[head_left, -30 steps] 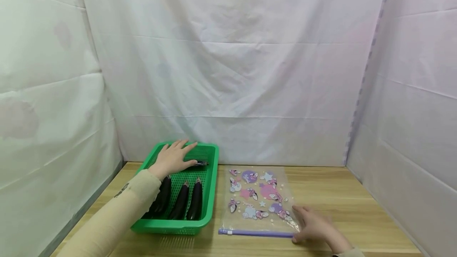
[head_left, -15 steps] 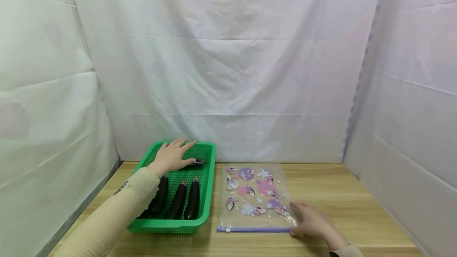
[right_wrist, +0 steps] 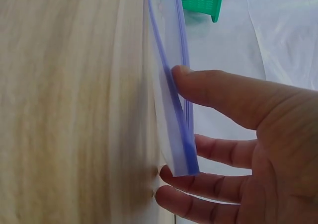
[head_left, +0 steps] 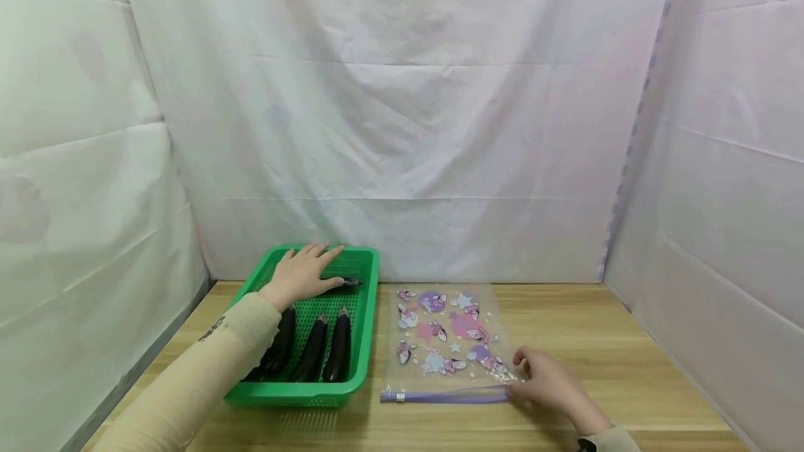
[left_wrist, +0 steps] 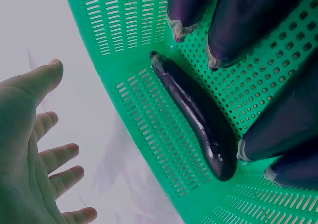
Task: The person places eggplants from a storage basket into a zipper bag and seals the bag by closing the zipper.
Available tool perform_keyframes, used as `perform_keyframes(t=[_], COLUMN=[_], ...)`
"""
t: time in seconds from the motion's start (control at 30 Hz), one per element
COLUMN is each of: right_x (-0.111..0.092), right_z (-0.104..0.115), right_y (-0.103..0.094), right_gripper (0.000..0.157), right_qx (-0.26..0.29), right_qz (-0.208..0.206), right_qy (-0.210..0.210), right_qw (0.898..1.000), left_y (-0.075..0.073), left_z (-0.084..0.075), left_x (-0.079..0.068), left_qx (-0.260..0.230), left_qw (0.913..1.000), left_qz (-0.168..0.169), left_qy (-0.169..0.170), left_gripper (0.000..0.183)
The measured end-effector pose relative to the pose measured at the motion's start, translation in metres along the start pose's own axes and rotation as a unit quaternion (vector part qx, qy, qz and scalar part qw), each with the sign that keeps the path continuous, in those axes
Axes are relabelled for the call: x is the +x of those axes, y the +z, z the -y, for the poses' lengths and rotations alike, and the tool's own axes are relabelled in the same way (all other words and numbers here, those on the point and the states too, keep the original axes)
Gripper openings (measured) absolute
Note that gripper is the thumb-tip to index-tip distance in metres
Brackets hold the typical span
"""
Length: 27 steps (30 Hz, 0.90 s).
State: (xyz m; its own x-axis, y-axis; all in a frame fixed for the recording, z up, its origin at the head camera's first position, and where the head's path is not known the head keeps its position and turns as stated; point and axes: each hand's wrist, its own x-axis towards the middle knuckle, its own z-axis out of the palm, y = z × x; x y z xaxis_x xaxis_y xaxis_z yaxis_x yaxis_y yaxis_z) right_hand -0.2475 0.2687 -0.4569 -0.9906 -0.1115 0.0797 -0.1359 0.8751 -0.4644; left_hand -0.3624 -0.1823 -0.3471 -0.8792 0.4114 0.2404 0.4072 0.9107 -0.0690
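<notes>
My left hand (head_left: pixel 298 276) is over the far part of a green plastic basket (head_left: pixel 372 312). Its fingers are spread and hold nothing in the left wrist view. In that view one dark purple eggplant (left_wrist: pixel 196 112) lies along the basket wall, apart from the hand, with several more eggplants (left_wrist: pixel 248 23) beside it. A clear zip bag (head_left: pixel 433 351) printed with pink and purple cartoon figures lies flat right of the basket. My right hand (head_left: pixel 545 383) pinches its near right corner, thumb on the purple zip strip (right_wrist: pixel 171 87) and fingers behind. The strip's two edges stand slightly apart there.
A wooden table (head_left: pixel 603 354) carries the basket and the bag. White cloth (head_left: pixel 402 124) hangs behind it and at both sides. A small white slider (head_left: pixel 400 397) sits at the left end of the zip strip.
My right hand has lifted the near right corner of the zip bag slightly, and the zip's edges have parted there. My left hand stays over the basket. The head view has shifted a little.
</notes>
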Motion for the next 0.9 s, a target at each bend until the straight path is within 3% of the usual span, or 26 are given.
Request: perform_keyframes(t=[0.3, 0.5, 0.9], right_x=[-0.002, -0.003, -0.004], right_z=[-0.002, -0.006, -0.008], right_y=[-0.002, 0.0, 0.001], right_gripper=[0.04, 0.037, 0.033], right_qx=[0.013, 0.02, 0.023], right_qz=[0.008, 0.022, 0.043], right_qy=[-0.021, -0.043, -0.045], right_qw=[1.0, 0.999, 0.998], left_y=[0.0, 0.004, 0.016], left_z=[0.002, 0.002, 0.006], left_x=[0.001, 0.003, 0.005], left_qx=[0.004, 0.002, 0.005], left_qw=[1.0, 1.0, 0.9998], left_qz=[0.003, 0.004, 0.018], left_qy=[-0.004, 0.0, -0.008], left_gripper=[0.073, 0.068, 0.071])
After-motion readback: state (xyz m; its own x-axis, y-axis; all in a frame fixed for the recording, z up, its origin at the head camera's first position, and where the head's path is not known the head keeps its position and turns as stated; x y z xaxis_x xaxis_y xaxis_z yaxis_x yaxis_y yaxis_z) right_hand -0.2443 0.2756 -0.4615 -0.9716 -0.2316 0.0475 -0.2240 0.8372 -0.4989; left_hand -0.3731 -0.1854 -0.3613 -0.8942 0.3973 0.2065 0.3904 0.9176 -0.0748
